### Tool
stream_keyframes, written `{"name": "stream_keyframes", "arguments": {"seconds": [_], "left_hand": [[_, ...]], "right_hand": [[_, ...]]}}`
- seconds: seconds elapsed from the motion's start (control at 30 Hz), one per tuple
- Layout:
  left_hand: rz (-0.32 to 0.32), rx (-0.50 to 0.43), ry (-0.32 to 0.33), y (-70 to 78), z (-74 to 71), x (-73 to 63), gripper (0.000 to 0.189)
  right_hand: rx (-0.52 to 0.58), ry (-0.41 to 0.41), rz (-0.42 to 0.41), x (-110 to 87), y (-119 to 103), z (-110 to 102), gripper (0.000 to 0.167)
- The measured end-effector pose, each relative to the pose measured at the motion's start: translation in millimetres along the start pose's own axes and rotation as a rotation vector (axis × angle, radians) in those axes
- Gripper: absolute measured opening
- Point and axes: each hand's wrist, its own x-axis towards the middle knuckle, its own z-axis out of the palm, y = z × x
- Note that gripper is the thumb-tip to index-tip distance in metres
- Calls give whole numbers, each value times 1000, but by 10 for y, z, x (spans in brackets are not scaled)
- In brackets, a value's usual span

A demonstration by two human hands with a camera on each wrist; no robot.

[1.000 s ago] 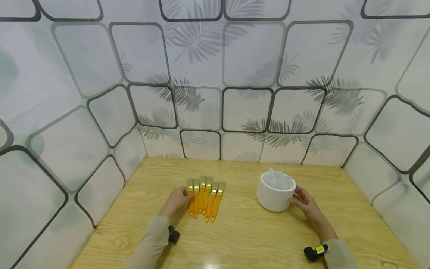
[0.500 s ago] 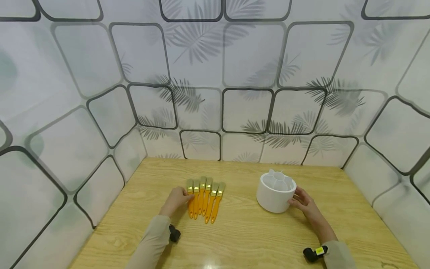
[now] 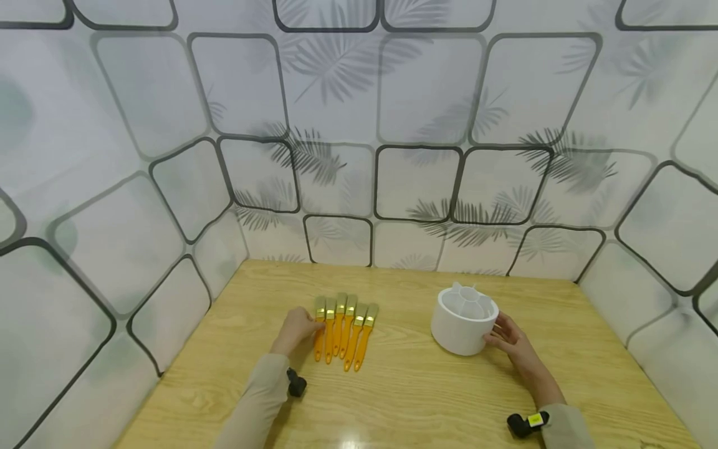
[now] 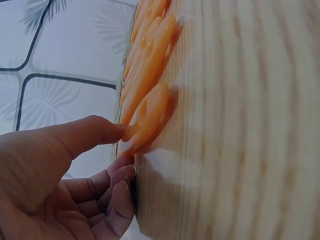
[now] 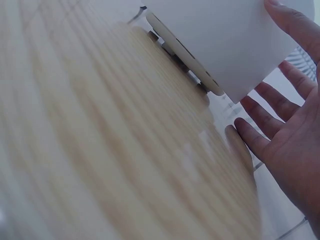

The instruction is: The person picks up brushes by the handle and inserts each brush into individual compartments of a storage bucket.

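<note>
Several flat paintbrushes (image 3: 352,330) with orange handles, brass-coloured ferrules and pale bristles lie side by side on the wooden table, bristles away from me. My left hand (image 3: 297,329) pinches the leftmost paintbrush (image 3: 318,346) between thumb and fingers; the left wrist view shows the thumb tip on its orange handle (image 4: 152,112). To the right stands a round white organizer (image 3: 459,333) with a translucent divided insert (image 3: 470,299) inside. My right hand (image 3: 513,343) rests against its right side, thumb in front and fingers towards the back, fairly straight in the right wrist view.
The table (image 3: 404,399) is light wood-grained and ends at a patterned wall covering (image 3: 415,187) at the back and sides. A low base (image 5: 185,60) shows under the organizer. Small black cameras sit on both wrists.
The view has shifted slightly. Both hands keep their places, the left at the leftmost paintbrush and the right at the white organizer.
</note>
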Motion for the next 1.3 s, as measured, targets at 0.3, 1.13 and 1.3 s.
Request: {"name": "stream_keyframes", "arguments": {"seconds": [0.3, 1.13, 1.3], "left_hand": [[-42, -17, 15, 16, 6, 21, 46], [-114, -202, 48, -62, -135, -53, 23], [-123, -248, 46, -133, -160, -35, 22]], "right_hand": [[-11, -5, 0, -13, -9, 5, 65], [9, -8, -39, -5, 23, -6, 60], [2, -8, -45, -8, 15, -3, 60]]}}
